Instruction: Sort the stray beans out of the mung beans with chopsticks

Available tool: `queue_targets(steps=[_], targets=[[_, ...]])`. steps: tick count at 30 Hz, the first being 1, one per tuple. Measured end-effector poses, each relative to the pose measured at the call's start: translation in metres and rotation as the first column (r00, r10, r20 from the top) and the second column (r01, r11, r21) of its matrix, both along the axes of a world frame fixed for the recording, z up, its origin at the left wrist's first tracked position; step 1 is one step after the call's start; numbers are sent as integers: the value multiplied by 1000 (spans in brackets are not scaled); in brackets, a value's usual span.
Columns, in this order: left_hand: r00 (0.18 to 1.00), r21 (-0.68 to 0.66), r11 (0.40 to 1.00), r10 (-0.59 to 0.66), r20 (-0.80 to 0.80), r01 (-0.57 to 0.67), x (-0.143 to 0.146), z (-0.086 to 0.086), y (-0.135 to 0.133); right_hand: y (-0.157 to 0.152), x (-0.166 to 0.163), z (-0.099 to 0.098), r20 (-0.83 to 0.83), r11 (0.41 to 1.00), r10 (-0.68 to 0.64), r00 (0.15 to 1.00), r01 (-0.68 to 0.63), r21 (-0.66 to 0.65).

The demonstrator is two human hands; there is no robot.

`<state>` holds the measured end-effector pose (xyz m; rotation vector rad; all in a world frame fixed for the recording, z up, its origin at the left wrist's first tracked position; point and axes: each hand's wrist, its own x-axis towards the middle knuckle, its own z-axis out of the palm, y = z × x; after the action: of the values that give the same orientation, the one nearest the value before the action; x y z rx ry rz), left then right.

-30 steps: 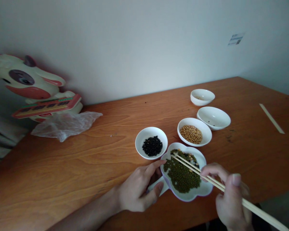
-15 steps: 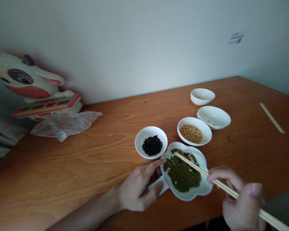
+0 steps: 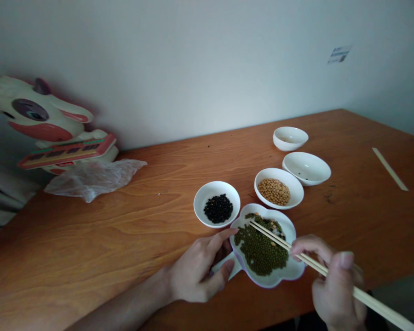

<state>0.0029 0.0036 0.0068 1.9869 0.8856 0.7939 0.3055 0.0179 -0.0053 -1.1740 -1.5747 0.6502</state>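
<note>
My left hand point(image 3: 203, 264) grips the handle and near edge of a white flower-shaped dish point(image 3: 291, 230) with a pale purple rim. Green beans point(image 3: 262, 253) cover much of its bottom, with a few yellow and black beans mixed in near the far right. In my right hand point(image 3: 334, 280) is a pair of wooden chopsticks point(image 3: 307, 260), closed around them. Their tips rest over the upper part of the green beans, slightly apart; whether a bean is between them I cannot tell. Just behind the dish stand a bowl of black beans point(image 3: 218, 208) and a bowl of yellow beans point(image 3: 273, 191).
Two more white bowls, one with a few dark bits point(image 3: 317, 174) and one farther back point(image 3: 290, 145), stand behind. A flat wooden strip point(image 3: 389, 169) lies at right. At left are a cow-shaped toy keyboard point(image 3: 69, 149) and a crumpled plastic bag point(image 3: 100, 177) on the wooden table point(image 3: 158, 220).
My right hand has shifted a little to the left, and the chopstick tips have parted slightly. My left hand and the dish have stayed in place.
</note>
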Motion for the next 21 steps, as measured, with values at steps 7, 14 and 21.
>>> queue_targets(steps=[7, 14, 21], targets=[[1000, -23, 1000, -2, 1, 2, 0, 0, 0, -1, 4, -2, -16, 1000, -12, 1000, 12, 10], [1000, -13, 1000, 0, 0, 0, 0, 0, -1, 2, 10, -2, -12, 1000, 29, 1000, -29, 2], [1000, -14, 1000, -3, 14, 3, 1, 1, 0, -2, 4, 5, -3, 1000, 14, 1000, -14, 6]])
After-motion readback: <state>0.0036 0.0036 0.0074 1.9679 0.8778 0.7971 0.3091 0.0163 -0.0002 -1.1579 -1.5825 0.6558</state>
